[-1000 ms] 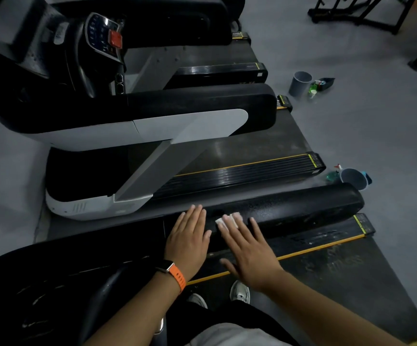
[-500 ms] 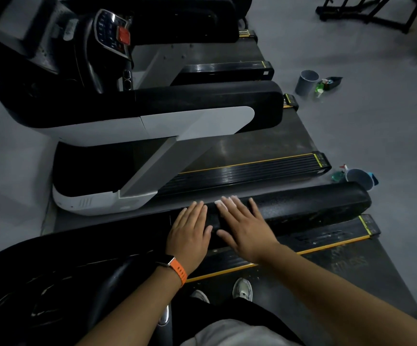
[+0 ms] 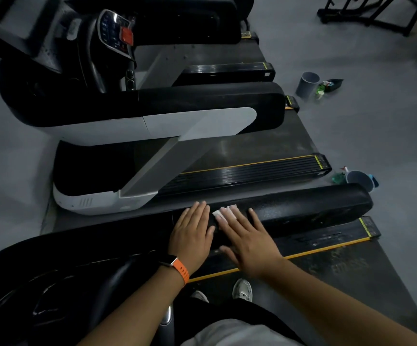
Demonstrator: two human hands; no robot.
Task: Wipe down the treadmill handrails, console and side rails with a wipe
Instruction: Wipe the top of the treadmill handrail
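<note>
Right hand (image 3: 250,245) grip released: fingers straight and flat, pressing white wipe (image 3: 223,214) onto top of black handrail (image 3: 314,208). Left hand (image 3: 192,236) grip also released, palm flat on same handrail, just beside the right at its 9 o'clock, holding nothing. Orange watch strap (image 3: 181,270) on left wrist. Yellow-edged side rail (image 3: 327,237) at 3 o'clock, under handrail. Grey cup (image 3: 358,179) on floor at 2 o'clock.

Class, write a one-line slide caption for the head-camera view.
Right hand presses a small white wipe onto the black padded treadmill handrail while the left hand rests flat beside it.
</note>
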